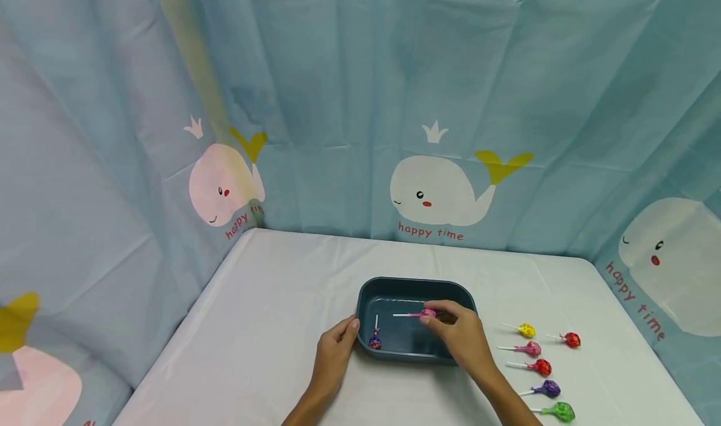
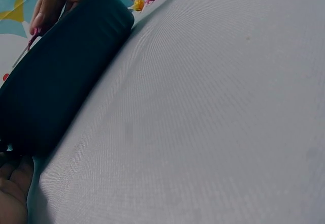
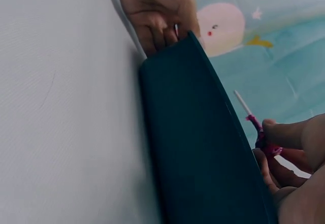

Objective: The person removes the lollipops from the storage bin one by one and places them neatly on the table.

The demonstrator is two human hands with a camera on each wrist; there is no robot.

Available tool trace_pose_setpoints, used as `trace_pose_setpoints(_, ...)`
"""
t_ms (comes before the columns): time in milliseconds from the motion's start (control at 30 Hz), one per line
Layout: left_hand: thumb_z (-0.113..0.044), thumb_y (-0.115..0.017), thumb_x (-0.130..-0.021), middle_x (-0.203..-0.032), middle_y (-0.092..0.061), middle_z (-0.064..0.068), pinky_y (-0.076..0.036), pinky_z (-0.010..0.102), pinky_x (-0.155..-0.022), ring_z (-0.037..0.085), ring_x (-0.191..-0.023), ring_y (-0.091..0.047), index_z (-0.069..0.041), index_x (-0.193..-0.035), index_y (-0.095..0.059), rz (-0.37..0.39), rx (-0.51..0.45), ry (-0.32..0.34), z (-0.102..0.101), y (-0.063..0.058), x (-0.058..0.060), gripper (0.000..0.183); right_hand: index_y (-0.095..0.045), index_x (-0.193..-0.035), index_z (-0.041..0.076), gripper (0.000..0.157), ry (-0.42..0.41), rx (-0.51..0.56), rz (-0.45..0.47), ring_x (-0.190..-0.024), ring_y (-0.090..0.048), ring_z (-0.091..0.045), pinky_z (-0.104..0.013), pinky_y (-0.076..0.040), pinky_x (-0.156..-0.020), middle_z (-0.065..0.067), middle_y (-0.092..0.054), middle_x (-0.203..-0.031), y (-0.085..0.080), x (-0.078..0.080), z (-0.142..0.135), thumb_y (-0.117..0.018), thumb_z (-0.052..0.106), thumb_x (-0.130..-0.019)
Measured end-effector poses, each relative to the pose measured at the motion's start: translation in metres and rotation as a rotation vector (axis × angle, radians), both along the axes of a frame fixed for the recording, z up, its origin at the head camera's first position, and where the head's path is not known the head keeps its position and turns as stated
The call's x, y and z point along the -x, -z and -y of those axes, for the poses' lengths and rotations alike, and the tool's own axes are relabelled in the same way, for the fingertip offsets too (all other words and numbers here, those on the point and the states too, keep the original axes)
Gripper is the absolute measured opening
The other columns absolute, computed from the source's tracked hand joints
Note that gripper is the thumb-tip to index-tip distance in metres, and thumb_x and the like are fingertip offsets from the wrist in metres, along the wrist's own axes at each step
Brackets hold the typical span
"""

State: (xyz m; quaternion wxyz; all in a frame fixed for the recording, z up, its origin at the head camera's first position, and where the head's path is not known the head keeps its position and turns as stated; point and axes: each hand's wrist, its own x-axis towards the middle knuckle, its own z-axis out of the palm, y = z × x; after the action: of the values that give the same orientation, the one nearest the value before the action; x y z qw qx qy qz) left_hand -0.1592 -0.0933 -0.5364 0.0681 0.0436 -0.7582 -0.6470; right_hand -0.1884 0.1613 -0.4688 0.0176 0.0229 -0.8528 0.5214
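A dark teal rectangular tray (image 1: 402,338) sits on the white-covered table. My left hand (image 1: 332,355) grips its left end, thumb at the rim and fingers against the outer wall, as the right wrist view also shows. Over the tray's right half, my right hand (image 1: 463,333) pinches a pink-wrapped lollipop (image 1: 428,313) by its candy end between thumb and fingers. Its white stick points left. In the tray's front left corner lies a purple and red lollipop (image 1: 375,341), stick toward the back. The right wrist view shows the held lollipop (image 3: 260,135) just above the rim.
Right of the tray lie several lollipops: a yellow one (image 1: 526,330), a pink one (image 1: 532,349), a red one (image 1: 542,367), another red one (image 1: 572,339) farther right, a purple one (image 1: 550,388) and a green one (image 1: 564,411). A whale-print curtain (image 1: 338,101) hangs around the table.
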Motion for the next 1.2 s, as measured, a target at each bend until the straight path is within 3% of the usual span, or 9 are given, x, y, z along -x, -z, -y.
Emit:
trace_pose_setpoints(467,-0.037,-0.06,-0.11,-0.143,-0.067,0.015,-0.046,0.043,-0.117,0.03,-0.142,-0.056,0.005,-0.141,-0.064,0.007,-0.006,-0.004,-0.001,-0.001,0.0,0.052,-0.078,-0.125,0.011,0.036,0.064,0.076,0.047,-0.097,-0.071,-0.018,-0.019,-0.063,-0.08,-0.006,-0.076,-0.112,-0.008,-0.009,-0.023,-0.084,0.029,-0.094)
trace_pose_setpoints(600,-0.036,-0.059,-0.111,-0.142,-0.067,0.017,-0.047,0.043,-0.116,0.032,-0.142,-0.056,0.006,-0.14,-0.064,-0.003,0.001,-0.005,-0.001,0.0,0.0,0.052,-0.076,-0.127,0.012,0.042,0.086,0.065,0.055,-0.096,-0.071,-0.018,-0.018,-0.062,-0.08,-0.007,-0.075,-0.112,-0.012,-0.013,-0.03,-0.083,0.037,-0.094)
trace_pose_setpoints(900,-0.036,-0.059,-0.11,-0.144,-0.066,0.016,-0.046,0.042,-0.117,0.03,-0.143,-0.056,0.005,-0.141,-0.064,-0.004,-0.014,0.001,-0.001,0.0,0.0,0.052,-0.074,-0.131,0.012,0.04,0.159,0.009,0.063,-0.104,-0.069,-0.02,-0.016,-0.061,-0.079,-0.009,-0.074,-0.124,-0.015,-0.019,-0.048,-0.079,0.034,-0.098)
trace_pose_setpoints(967,-0.037,-0.059,-0.11,-0.144,-0.066,0.016,-0.046,0.042,-0.117,0.03,-0.143,-0.056,0.005,-0.141,-0.064,-0.006,-0.016,0.003,0.0,0.001,0.0,0.052,-0.073,-0.134,0.012,0.045,0.172,0.003,0.075,-0.105,-0.068,-0.017,-0.016,-0.06,-0.079,-0.008,-0.073,-0.127,-0.014,-0.02,-0.053,-0.079,0.039,-0.098)
trace_pose_setpoints(1200,-0.037,-0.059,-0.11,-0.143,-0.067,0.016,-0.047,0.043,-0.117,0.03,-0.142,-0.056,0.005,-0.14,-0.065,-0.005,-0.014,0.0,0.0,0.001,0.0,0.052,-0.071,-0.134,0.007,0.048,0.204,0.056,0.046,-0.092,-0.068,-0.005,-0.02,-0.062,-0.075,-0.01,-0.076,-0.119,-0.011,-0.023,-0.068,-0.081,0.035,-0.096)
